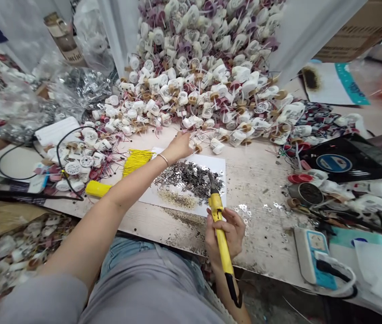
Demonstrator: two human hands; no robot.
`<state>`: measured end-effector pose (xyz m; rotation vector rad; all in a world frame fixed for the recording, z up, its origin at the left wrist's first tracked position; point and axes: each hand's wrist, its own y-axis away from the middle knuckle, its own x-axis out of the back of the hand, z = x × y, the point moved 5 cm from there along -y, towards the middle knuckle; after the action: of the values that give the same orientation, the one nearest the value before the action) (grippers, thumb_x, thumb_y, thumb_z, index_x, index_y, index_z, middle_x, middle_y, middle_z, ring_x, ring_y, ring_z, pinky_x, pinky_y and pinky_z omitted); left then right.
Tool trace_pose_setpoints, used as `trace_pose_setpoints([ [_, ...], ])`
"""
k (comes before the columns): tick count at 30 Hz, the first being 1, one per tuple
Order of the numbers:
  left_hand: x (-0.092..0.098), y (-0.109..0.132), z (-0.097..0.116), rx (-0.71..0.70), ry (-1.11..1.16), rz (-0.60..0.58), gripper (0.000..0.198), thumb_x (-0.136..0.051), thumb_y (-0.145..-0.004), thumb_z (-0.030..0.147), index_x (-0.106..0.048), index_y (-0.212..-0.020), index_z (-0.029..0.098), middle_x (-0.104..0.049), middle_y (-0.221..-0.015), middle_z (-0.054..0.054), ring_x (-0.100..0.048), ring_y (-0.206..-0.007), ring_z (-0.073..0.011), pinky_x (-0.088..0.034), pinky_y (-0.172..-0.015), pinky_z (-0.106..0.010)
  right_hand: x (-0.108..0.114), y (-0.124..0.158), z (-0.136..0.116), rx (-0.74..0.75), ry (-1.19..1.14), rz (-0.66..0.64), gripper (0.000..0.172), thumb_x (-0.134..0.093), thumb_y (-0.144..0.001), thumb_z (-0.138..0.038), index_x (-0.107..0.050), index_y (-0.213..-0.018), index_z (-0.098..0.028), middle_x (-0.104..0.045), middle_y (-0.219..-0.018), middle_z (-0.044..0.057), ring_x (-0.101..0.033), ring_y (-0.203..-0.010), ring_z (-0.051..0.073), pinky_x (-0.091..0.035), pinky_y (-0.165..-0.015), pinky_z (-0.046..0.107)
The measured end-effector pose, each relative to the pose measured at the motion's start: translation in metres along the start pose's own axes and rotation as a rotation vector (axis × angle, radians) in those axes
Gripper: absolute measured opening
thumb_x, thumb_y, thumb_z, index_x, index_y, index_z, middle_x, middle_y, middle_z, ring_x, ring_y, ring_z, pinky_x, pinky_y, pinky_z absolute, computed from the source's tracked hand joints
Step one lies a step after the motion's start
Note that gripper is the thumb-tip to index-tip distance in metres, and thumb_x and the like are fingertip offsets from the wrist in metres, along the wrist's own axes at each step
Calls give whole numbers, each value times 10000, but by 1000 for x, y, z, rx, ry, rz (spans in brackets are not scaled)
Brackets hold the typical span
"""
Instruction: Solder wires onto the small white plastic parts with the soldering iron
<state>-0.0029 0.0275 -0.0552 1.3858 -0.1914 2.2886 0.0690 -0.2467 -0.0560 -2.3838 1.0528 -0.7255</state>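
Observation:
My left hand [180, 146] reaches across to the front edge of a big heap of small white plastic parts [207, 110] with thin red wires. Its fingers are drawn together at the parts; what they pinch is too small to make out. My right hand [226, 234] is wrapped around the yellow handle of a soldering iron [222, 240]. The iron's dark tip points away from me, over a pile of small metal pieces [191, 180] on a white sheet [146, 194]. Beside my left forearm lies a bundle of yellow wires [137, 162].
A yellow roll [98, 189] lies left of the sheet. Black cable [59, 155] loops among parts at the left. On the right are a power strip [315, 256], a black plastic bag [349, 157] and a dark round tin [307, 193]. Loose metal bits dot the table [254, 211].

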Motion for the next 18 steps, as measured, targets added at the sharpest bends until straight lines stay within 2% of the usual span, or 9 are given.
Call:
trace_pose_setpoints([
  [3,-10,-4,8,-3,80,42,452,-691,-757,320,-567,-1117,77,-499,-1212,-209,-543,-1094,-317,-434,-974,-400,-6,6,-2,22,-11,-47,160,-671,-749,-93,-550,-719,-193,-522,-1113,56,-622,-995,198,-644,-712,363],
  [5,-11,-7,11,-20,127,90,345,-663,-783,259,-595,-1071,82,-515,-1188,-197,-546,-1092,-301,-422,-991,-392,-5,10,-4,36,-21,-55,157,-667,-749,-85,-558,-730,-196,-520,-1119,58,-621,-997,198,-644,-716,362],
  [7,-5,-9,9,-49,190,155,316,-644,-782,161,-594,-1084,82,-527,-1180,-181,-542,-1097,-265,-404,-1010,-368,2,11,-6,35,-22,-37,161,-669,-745,-73,-563,-724,-193,-522,-1115,52,-624,-992,193,-640,-724,354],
  [10,18,-13,-1,-67,360,275,358,-692,-750,164,-584,-1084,96,-559,-1147,-139,-538,-1081,-222,-422,-986,-361,15,11,-7,16,15,9,187,-681,-729,-52,-554,-690,-183,-526,-1101,42,-622,-991,179,-628,-729,321],
  [14,58,-18,-16,-59,761,351,213,-583,-868,245,-589,-1051,135,-616,-1041,-88,-585,-969,-174,-496,-845,-346,24,9,-9,-9,62,34,211,-691,-724,-49,-535,-667,-178,-528,-1090,45,-613,-988,170,-612,-731,308],
  [16,77,-11,-20,-82,897,339,216,-512,-915,245,-587,-1099,162,-614,-1043,-74,-597,-962,-165,-505,-805,-344,24,8,-11,3,56,24,216,-687,-726,-42,-532,-667,-180,-529,-1080,44,-610,-974,158,-609,-722,294],
  [18,89,7,-21,-114,951,237,250,-473,-935,270,-596,-1129,173,-614,-1017,-70,-612,-940,-171,-512,-762,-338,23,6,-14,16,37,17,228,-678,-728,-25,-524,-664,-181,-525,-1075,46,-609,-964,147,-611,-712,278],
])
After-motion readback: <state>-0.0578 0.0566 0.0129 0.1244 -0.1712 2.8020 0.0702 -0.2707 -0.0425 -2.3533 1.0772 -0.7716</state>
